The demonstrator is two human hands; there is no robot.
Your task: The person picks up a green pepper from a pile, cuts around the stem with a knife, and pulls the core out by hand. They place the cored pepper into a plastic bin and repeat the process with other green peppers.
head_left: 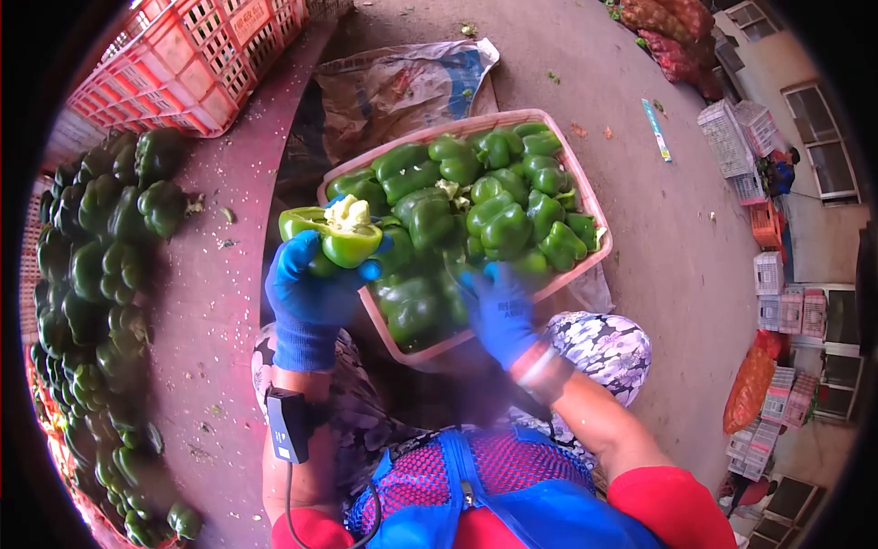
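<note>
My left hand (313, 288), in a blue knit glove, is closed around a cut-open green bell pepper (352, 245). The pepper's pale seed core (347, 216) shows on top, above the hollow flesh. Over the near side of the pink crate (599, 240) is my right hand (501, 306), gloved the same way and partly blurred. Its fingers are curled together; a thin streak by the fingertips may be a blade, but I cannot make it out. Whole green bell peppers (425, 218) fill the crate between my knees, with pale trimmings (450, 188) among them.
On the left lies a long heap of green bell peppers (101, 265), below a pink slatted crate (210, 55). A crumpled woven sack (393, 87) is spread beyond my crate. Stacked crates (732, 137) and filled net sacks (752, 384) line the right side.
</note>
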